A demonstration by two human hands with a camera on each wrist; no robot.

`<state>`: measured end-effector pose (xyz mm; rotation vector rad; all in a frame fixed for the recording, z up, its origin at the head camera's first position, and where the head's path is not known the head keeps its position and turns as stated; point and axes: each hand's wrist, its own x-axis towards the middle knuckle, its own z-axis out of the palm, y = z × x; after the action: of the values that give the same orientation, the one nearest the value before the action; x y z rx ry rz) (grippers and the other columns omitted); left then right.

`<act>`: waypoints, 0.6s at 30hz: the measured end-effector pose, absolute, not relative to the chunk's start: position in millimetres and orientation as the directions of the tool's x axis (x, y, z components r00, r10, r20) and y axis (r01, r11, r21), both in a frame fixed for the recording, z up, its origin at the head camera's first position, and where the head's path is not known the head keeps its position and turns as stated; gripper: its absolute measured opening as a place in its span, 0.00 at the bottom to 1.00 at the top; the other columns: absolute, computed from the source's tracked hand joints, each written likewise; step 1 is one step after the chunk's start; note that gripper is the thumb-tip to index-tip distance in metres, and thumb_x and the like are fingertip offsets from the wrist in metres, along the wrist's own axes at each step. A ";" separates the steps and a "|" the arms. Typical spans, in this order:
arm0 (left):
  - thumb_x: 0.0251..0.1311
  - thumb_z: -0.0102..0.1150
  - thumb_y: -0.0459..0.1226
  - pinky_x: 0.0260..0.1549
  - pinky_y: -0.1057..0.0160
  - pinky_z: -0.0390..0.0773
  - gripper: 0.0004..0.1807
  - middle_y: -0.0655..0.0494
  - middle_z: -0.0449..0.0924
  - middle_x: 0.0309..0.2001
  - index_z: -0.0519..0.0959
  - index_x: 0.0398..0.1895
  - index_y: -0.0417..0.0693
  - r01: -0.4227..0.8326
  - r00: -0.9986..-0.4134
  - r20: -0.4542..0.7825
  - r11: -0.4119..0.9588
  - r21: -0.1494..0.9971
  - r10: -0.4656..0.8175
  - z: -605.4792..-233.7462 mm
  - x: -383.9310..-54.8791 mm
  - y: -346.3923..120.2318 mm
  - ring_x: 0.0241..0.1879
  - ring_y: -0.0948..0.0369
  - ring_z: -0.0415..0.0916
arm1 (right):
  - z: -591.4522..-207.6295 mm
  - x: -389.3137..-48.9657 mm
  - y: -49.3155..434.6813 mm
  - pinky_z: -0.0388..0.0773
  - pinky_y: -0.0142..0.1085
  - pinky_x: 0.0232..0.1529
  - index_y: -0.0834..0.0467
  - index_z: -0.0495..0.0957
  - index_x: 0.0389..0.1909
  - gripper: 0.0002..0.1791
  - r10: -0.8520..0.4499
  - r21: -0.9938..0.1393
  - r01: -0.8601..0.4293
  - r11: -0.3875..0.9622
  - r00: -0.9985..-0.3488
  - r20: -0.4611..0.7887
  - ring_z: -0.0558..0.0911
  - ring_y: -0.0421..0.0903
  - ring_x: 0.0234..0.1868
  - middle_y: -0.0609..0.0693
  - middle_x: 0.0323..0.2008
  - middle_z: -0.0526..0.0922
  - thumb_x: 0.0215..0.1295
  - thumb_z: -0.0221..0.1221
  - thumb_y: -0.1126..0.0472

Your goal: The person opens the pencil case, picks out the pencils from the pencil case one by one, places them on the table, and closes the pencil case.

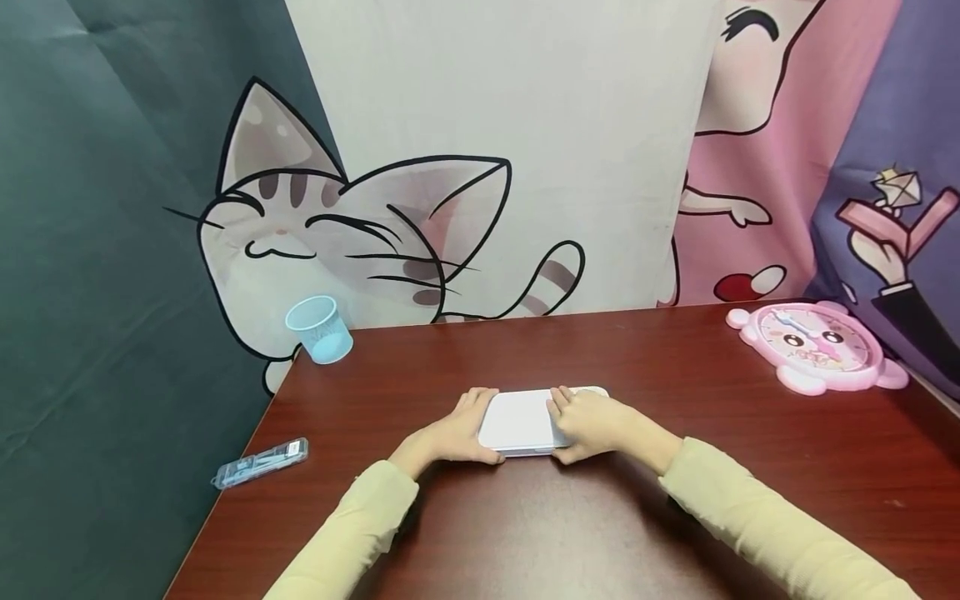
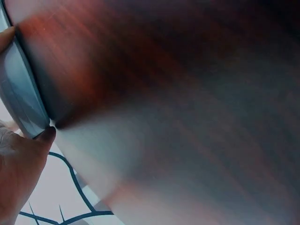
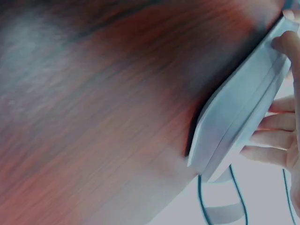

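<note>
A flat white case (image 1: 519, 419) with rounded corners lies on the table in the middle of the head view. My left hand (image 1: 459, 432) grips its left end, thumb at the near edge and fingers toward the far side. On the right part of the lid, my right hand (image 1: 597, 423) holds the case with bent fingers on top and the thumb against the front side. A seam runs along the side of the case (image 3: 234, 112) in the right wrist view. Only one end of the case (image 2: 22, 86) shows in the left wrist view, beside my thumb.
A light blue cup (image 1: 322, 332) stands at the table's back left corner. Near the left edge lies a clear, narrow case (image 1: 261, 463) with light blue utensils inside. A pink animal-shaped clock (image 1: 821, 346) lies at the back right of the brown table (image 1: 480, 533). Cartoon-printed cloth (image 1: 510, 100) hangs behind.
</note>
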<state>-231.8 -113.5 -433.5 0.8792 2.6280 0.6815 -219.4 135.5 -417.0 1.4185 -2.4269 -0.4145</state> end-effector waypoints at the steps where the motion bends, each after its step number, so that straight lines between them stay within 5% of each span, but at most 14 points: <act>1: 0.40 0.66 0.51 0.57 0.55 0.66 0.55 0.47 0.52 0.65 0.48 0.69 0.41 0.494 -0.772 -0.109 0.699 0.517 0.626 -432.8 -232.1 -113.4 0.62 0.55 0.52 | -416.6 -219.0 133.1 0.81 0.39 0.39 0.71 0.78 0.39 0.35 -0.893 0.443 -0.781 0.441 -0.431 0.128 0.84 0.54 0.39 0.66 0.37 0.82 0.48 0.58 0.40; 4: 0.41 0.65 0.51 0.57 0.56 0.66 0.55 0.48 0.52 0.64 0.48 0.69 0.41 0.510 -0.769 -0.093 0.695 0.506 0.633 -430.4 -233.3 -112.2 0.62 0.56 0.52 | -418.0 -215.7 127.1 0.81 0.39 0.32 0.69 0.80 0.34 0.27 -0.915 0.545 -0.741 0.392 -0.376 0.146 0.84 0.52 0.32 0.64 0.30 0.84 0.49 0.56 0.46; 8: 0.41 0.65 0.51 0.56 0.57 0.67 0.54 0.48 0.53 0.64 0.48 0.69 0.40 0.525 -0.770 -0.095 0.710 0.469 0.631 -425.5 -235.7 -110.6 0.62 0.56 0.53 | -417.3 -210.6 123.2 0.80 0.42 0.26 0.68 0.81 0.35 0.21 -0.901 0.573 -0.708 0.413 -0.408 0.146 0.83 0.54 0.31 0.64 0.30 0.83 0.46 0.54 0.56; 12: 0.42 0.66 0.50 0.57 0.56 0.66 0.55 0.46 0.53 0.64 0.47 0.69 0.39 0.538 -0.763 -0.114 0.723 0.434 0.636 -421.2 -240.1 -109.3 0.62 0.55 0.53 | -417.2 -215.0 128.0 0.78 0.37 0.22 0.66 0.80 0.32 0.20 -0.907 0.569 -0.707 0.420 -0.338 0.251 0.81 0.50 0.26 0.59 0.26 0.82 0.45 0.57 0.53; 15: 0.43 0.66 0.53 0.60 0.54 0.64 0.57 0.45 0.50 0.67 0.45 0.70 0.39 0.533 -0.753 -0.137 0.719 0.446 0.643 -420.6 -240.9 -111.7 0.65 0.53 0.51 | -418.6 -218.8 139.9 0.80 0.39 0.34 0.62 0.79 0.39 0.26 -0.864 0.369 -0.785 0.498 -0.409 0.294 0.83 0.50 0.34 0.57 0.34 0.83 0.48 0.61 0.45; 18: 0.43 0.66 0.55 0.62 0.50 0.61 0.59 0.45 0.43 0.71 0.42 0.71 0.43 0.494 -0.772 -0.132 0.718 0.490 0.621 -420.8 -235.7 -118.4 0.69 0.52 0.46 | -418.9 -220.7 157.1 0.72 0.49 0.53 0.60 0.72 0.55 0.39 -0.751 -0.007 -0.770 0.638 -0.625 0.212 0.77 0.55 0.53 0.58 0.52 0.78 0.46 0.63 0.37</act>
<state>-235.7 -118.4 -420.8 0.8777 2.6372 0.6311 -220.7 157.1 -418.9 1.2526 -2.6685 0.1439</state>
